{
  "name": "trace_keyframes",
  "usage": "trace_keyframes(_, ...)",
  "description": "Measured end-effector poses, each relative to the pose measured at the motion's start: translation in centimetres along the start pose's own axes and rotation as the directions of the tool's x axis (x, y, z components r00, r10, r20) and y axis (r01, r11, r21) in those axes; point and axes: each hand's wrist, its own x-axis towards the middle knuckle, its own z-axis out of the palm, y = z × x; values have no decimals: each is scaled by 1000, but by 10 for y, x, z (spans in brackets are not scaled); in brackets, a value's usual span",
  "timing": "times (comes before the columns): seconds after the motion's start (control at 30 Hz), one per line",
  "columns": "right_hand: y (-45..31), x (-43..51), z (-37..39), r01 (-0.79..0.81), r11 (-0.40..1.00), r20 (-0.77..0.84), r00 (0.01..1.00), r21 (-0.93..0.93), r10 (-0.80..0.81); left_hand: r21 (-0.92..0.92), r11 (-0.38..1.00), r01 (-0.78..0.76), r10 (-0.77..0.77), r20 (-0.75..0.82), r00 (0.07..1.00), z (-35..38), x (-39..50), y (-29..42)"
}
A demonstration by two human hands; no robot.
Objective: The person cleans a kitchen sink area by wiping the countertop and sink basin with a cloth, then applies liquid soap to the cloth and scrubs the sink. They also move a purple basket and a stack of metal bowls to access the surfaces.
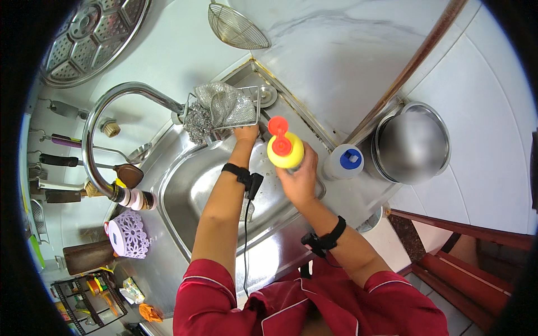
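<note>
My right hand [299, 176] is closed around a yellow squeeze bottle [288, 152] whose red flip cap [279, 133] stands open, above the right part of the stainless steel sink [197, 180]. Reaching to the back of the sink, my left hand [247, 132] is partly hidden under a wire rack [235, 126]; whether its fingers hold anything cannot be seen. The rack carries a mesh cloth [225, 103] and a steel wool scourer [198, 122]. A translucent bottle with a blue cap [351, 159] stands right of my right hand.
A curved chrome faucet [90, 126] arches at the left. Stacked metal pots [412, 143] stand at the right, near a slanting brown pole [403, 75]. Utensils hang on the left wall above a lilac basket [132, 235]. A wire skimmer [237, 27] hangs at the top.
</note>
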Motion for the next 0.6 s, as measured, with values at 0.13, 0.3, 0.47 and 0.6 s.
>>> trace_keyframes(0.13, 4, 28, 15, -84, 996, -99, 991, 15, 85, 93, 991, -100, 120, -236, 964, 32, 32, 15)
trace_keyframes(0.3, 14, 50, 27, -76, 996, -171, 982, 40, 82, -352, 936, -24, -52, -204, 978, 33, 54, 15)
trace_keyframes(0.47, 28, 58, 35, -39, 999, -199, 979, 1, 38, -336, 913, 232, -143, 270, 952, 2, 52, 12)
trace_keyframes(0.6, 26, 41, 28, -88, 995, -88, 992, 41, 91, -750, 633, 193, -272, 18, 962, -18, -1, 28)
